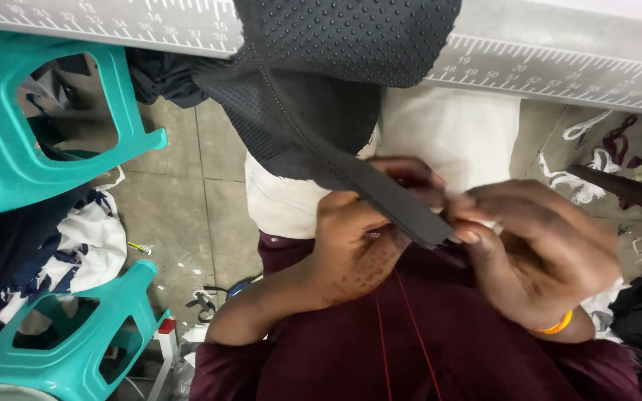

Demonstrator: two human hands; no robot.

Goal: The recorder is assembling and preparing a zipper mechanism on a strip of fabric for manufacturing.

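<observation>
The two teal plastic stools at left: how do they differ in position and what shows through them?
The upper teal stool lies close under the ruled table edge, while the lower teal stool sits near the frame's bottom. The upper one lies beside dark cloth; the lower one lies beside white patterned fabric. Both are tipped over, same colour, with open cut-out sides.

Grey tiled floor (180,193) is carrying most stuff here, w/ a table edge w/ printed ruler (551,70) running across above the hands. Two teal plastic stools (9,171) are sitting left of left hand, white-and-navy cloth (91,252) lying btwn them. Thread scraps (202,301) are lying below-left. White fabric strips (581,171) are lying right of right hand.
</observation>
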